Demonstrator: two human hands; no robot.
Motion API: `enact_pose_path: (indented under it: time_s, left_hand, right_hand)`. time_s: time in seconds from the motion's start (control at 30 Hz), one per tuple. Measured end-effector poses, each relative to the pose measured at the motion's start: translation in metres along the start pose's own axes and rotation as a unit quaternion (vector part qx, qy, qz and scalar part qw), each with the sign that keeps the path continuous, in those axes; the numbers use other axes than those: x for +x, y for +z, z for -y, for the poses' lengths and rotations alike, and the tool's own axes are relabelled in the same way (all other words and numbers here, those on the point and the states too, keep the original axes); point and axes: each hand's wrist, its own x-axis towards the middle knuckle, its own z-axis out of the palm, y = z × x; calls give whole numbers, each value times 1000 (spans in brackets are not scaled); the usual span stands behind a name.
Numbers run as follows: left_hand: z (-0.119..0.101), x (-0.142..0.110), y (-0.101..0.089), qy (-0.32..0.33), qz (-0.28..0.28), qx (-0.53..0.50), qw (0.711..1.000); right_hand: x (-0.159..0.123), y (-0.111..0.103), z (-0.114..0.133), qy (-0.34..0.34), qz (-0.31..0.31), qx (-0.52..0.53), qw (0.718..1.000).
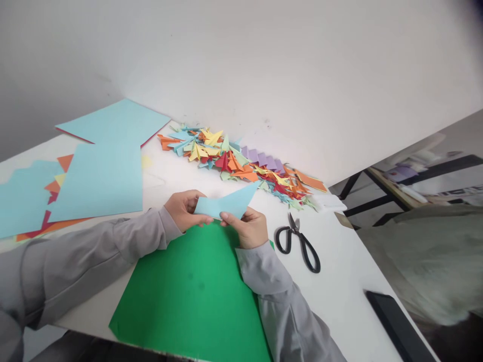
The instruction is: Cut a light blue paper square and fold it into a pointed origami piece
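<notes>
Between both hands is a piece of light blue paper (226,202), partly folded, with one pointed corner sticking up to the right. My left hand (186,210) pinches its left end, thumb along the lower edge. At its lower right, my right hand (247,225) grips it with the thumb in front; the other fingers are mostly hidden behind. Below the hands a large green sheet (192,296) lies on the white table. Black-handled scissors (296,241) rest to the right of my right hand, blades pointing away.
A long heap of small folded paper planes (230,161) in several colours lies along the wall. Large light blue sheets (105,176) cover the left side, above coloured paper scraps (53,188). A black flat object (396,324) lies near the right table edge.
</notes>
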Motion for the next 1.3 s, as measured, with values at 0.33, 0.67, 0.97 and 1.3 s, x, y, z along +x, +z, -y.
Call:
enact_pose_path:
  time_s: [0.33,0.67,0.97,1.3]
  left_hand:
    - [-3,0,1,-38,-2,29,999]
    - [-1,0,0,-20,0,27,999]
    - [-2,5,-5,-1,-67,96,993]
    - [-8,3,2,-24,-80,96,992]
  right_hand:
    - [-1,3,-3,18,18,42,999]
    - [-1,2,-3,33,29,38,998]
    - [-4,2,-7,30,132,-18,991]
    - [-6,5,-3,39,119,-50,991]
